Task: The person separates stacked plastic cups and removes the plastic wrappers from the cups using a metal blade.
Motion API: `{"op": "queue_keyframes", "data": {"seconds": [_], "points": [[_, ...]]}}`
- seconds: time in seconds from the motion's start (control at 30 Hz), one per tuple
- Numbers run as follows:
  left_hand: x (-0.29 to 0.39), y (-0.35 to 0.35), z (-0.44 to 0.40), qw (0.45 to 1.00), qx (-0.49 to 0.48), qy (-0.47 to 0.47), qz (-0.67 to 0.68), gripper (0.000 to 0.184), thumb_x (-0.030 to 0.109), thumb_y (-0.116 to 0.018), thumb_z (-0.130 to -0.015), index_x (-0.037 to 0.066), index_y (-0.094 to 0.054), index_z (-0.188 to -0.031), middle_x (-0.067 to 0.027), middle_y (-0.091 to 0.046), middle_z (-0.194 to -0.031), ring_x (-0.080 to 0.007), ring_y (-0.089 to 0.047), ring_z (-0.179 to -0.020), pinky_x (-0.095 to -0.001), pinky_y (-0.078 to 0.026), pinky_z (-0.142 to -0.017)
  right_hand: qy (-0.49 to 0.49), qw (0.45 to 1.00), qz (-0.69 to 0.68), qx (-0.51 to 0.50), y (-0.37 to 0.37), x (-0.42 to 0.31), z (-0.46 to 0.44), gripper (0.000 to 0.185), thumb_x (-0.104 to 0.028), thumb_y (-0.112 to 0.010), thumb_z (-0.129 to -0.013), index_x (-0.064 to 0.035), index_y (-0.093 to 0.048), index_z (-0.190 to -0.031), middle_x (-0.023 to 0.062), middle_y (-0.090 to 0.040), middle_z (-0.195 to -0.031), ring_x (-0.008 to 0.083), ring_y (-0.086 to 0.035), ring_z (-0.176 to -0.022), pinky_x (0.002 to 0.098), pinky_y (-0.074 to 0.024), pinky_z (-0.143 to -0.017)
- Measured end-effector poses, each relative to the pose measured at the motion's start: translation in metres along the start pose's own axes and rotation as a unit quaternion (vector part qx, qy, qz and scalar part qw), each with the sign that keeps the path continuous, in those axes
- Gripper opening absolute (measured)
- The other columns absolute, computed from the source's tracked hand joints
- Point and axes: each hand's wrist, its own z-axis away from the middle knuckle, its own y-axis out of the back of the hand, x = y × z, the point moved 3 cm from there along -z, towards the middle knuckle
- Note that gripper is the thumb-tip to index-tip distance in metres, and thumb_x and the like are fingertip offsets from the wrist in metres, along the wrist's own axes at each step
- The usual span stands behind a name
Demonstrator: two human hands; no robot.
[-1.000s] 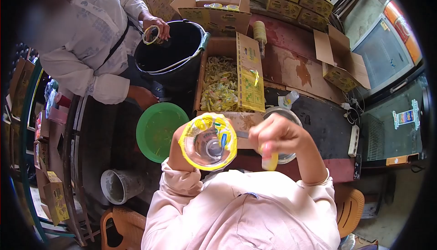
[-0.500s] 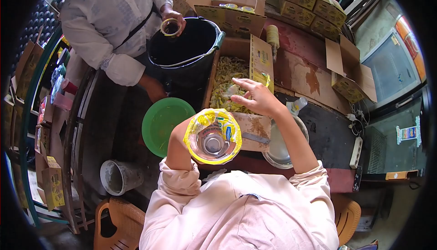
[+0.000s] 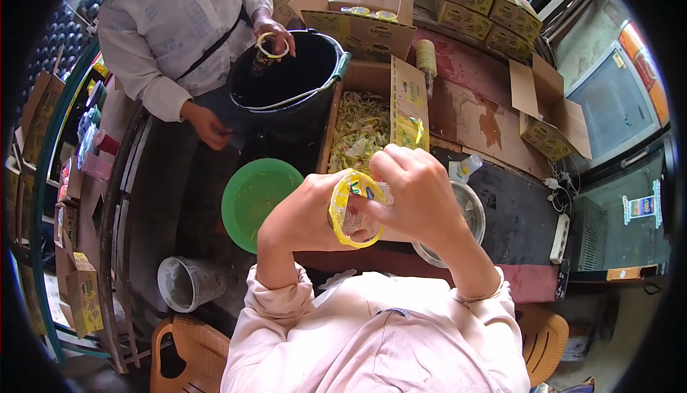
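Nearest, one plastic cup (image 3: 356, 214) with yellow printed rim was in two hands, at the near end of the scrap box (image 3: 406, 92). The left hand (image 3: 308, 210) held it from the left; its fingertips were hidden behind, so their spread I could not tell. The right hand (image 3: 422, 189) had bent fingers close together at the cup's right side, and its thumb lay across the mouth; whether they pinched the rim, I could not tell.

To the left of the scrap box, nearer, was one green basin (image 3: 240, 207); to its right, one round bowl (image 3: 476, 214), rim just beside the right wrist. Dark tabletop (image 3: 519, 210) ran from this bowl to one power strip (image 3: 560, 239).

Left of the scrap box stood one black bucket (image 3: 286, 124), and one co-worker's hand (image 3: 275, 35) held a ring-rimmed cup (image 3: 266, 56) over it. Beyond the box stood one open carton (image 3: 358, 31) with at least two lidded cups (image 3: 372, 13).
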Motion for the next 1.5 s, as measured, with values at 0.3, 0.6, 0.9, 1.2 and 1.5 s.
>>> {"op": "queue_keyframes", "data": {"seconds": [0.3,0.6,0.9,1.2,1.5], "points": [[-0.001,-0.005,0.0,0.998,-0.036,-0.011,0.046,0.041,0.017,-0.079,-0.052,0.002,-0.055,-0.082,-0.0113,-0.06,-0.075,-0.0272,-0.058,-0.064,-0.031,-0.048,-0.063,0.115,0.988,0.099,0.005,-0.005,0.004,0.006,0.015,-0.022,-0.06,-0.074,-0.0093,-0.052,-0.07,0.0026,-0.049,-0.066,0.0172,-0.055,-0.063,0.0304,-0.0405,-0.058],[-0.003,-0.013,-0.004,0.999,0.001,-0.024,0.048,0.046,0.016,-0.08,-0.053,0.002,-0.055,-0.089,-0.0102,-0.06,-0.077,-0.0245,-0.06,-0.066,-0.0298,-0.049,-0.065,0.083,0.985,-0.144,0.037,-0.009,0.026,0.007,0.02,-0.015,-0.058,-0.082,-0.005,-0.048,-0.067,0.009,-0.046,-0.061,0.0267,-0.052,-0.054,0.0351,-0.0402,-0.05],[-0.029,-0.031,-0.01,0.991,0.123,0.021,0.04,0.046,0.012,-0.078,-0.056,0.003,-0.054,-0.094,-0.0093,-0.061,-0.078,-0.021,-0.061,-0.067,-0.029,-0.049,-0.065,-0.04,0.958,-0.251,0.134,-0.04,0.055,0.003,0.019,-0.006,-0.057,-0.083,0.0016,-0.049,-0.068,0.0126,-0.047,-0.059,0.029,-0.046,-0.051,0.0342,-0.0368,-0.047],[-0.048,-0.045,-0.01,0.971,0.223,0.058,-0.061,0.04,0.015,-0.075,-0.06,0.004,-0.054,-0.092,-0.0116,-0.06,-0.078,-0.0293,-0.061,-0.069,-0.0347,-0.048,-0.063,-0.141,0.943,-0.237,0.187,-0.06,0.067,-0.003,0.024,-0.007,-0.056,-0.084,0.0038,-0.049,-0.064,0.0146,-0.044,-0.056,0.026,-0.042,-0.048,0.0351,-0.0329,-0.046],[-0.061,-0.049,-0.006,0.947,0.285,0.066,-0.134,0.036,0.015,-0.072,-0.062,0.006,-0.053,-0.091,-0.0101,-0.06,-0.078,-0.0291,-0.06,-0.07,-0.0357,-0.048,-0.063,-0.23,0.919,-0.258,0.189,-0.091,0.084,-0.009,0.027,-0.011,-0.054,-0.086,0.0035,-0.05,-0.063,0.0115,-0.046,-0.053,0.0145,-0.039,-0.048,0.0309,-0.0322,-0.046]]}}
